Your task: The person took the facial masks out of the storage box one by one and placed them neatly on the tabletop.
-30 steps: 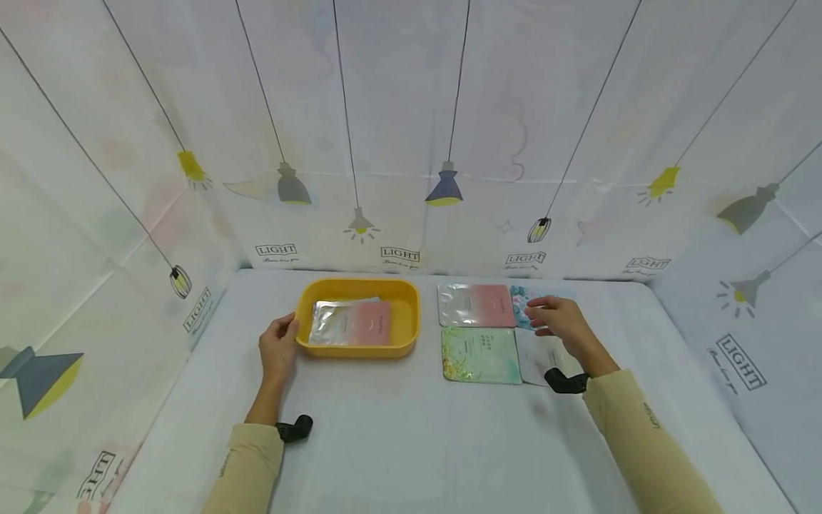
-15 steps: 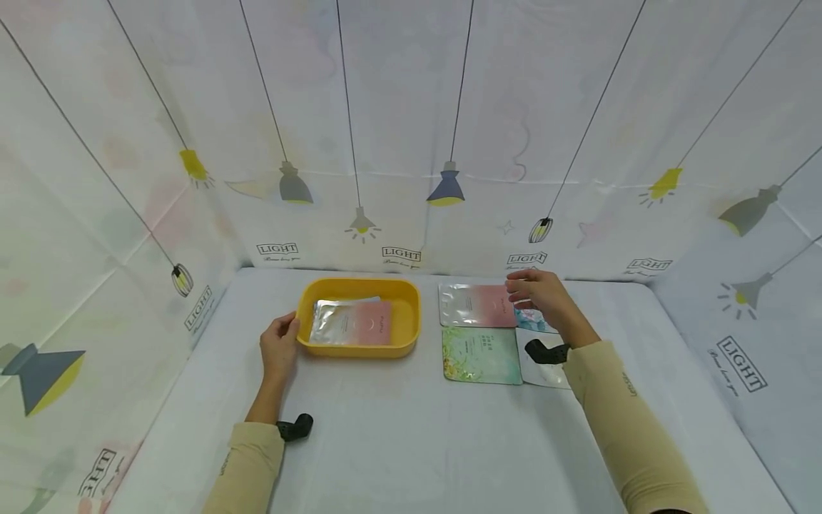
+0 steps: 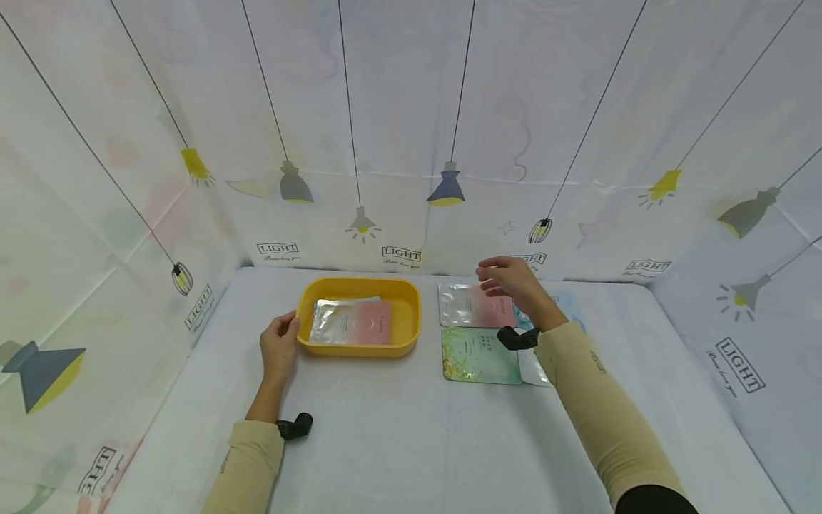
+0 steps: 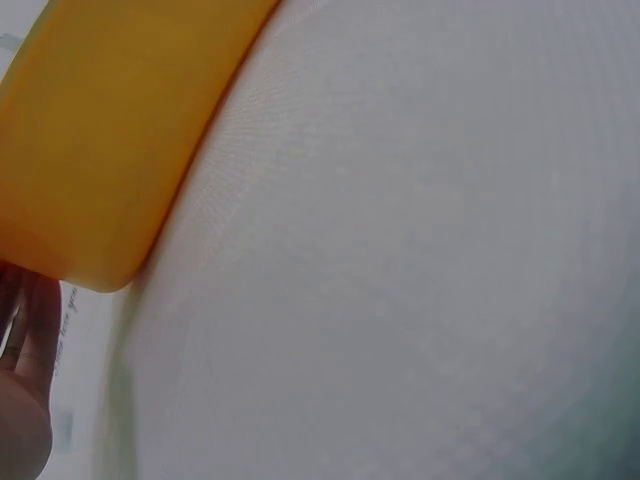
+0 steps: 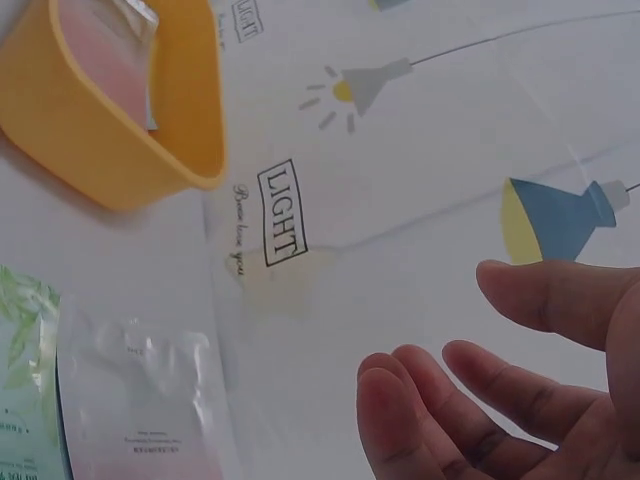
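At the left end of a yellow plastic tray [image 3: 406,314], my left hand [image 3: 279,350] touches the outer wall and rim; in the left wrist view its fingers [image 4: 40,325] reach up to the tray [image 4: 100,130], with the thumb out of sight. A silver-and-pink face mask packet [image 3: 349,323] lies inside, over another mostly hidden packet. My right hand [image 3: 514,285] hovers above a second silver-and-pink packet [image 3: 461,303], holding nothing, its fingers [image 5: 500,380] loosely bent and thumb apart. Beside that packet lie a green one [image 3: 481,355], a blue patterned one [image 3: 566,303] and a white one [image 3: 534,368], partly covered by my arm.
A white cloth covers the table [image 3: 411,442]. Behind it hangs a white curtain [image 3: 398,107] printed with lamps, close to the tray's far side. Dark camera mounts sit on both wrists.
My right hand has moved left and away from me, from above the blue and white packets to above the silver-and-pink one. My left hand and the tray have stayed put.
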Tool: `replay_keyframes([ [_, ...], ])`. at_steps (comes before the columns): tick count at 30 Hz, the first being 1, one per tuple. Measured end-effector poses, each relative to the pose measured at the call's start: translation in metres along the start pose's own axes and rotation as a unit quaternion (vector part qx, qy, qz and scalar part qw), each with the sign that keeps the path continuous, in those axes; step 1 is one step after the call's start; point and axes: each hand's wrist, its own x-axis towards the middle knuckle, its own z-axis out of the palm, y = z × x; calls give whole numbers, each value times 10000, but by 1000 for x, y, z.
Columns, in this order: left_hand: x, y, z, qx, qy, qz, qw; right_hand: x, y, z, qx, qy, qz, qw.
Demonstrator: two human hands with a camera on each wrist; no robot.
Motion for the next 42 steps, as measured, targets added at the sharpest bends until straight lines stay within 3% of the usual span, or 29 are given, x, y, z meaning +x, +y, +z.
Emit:
replay_keyframes([
  [12, 1, 0, -1, 23, -61, -102, 9999, 20, -17, 40, 289, -189, 366, 9987],
  [29, 0, 0, 0, 104, 1, 1, 9999, 39, -30, 116, 309, -380, 404, 9980],
  [42, 2, -2, 0, 120, -70, -91, 9999, 44, -21, 155, -2, -489, 628, 9968],
])
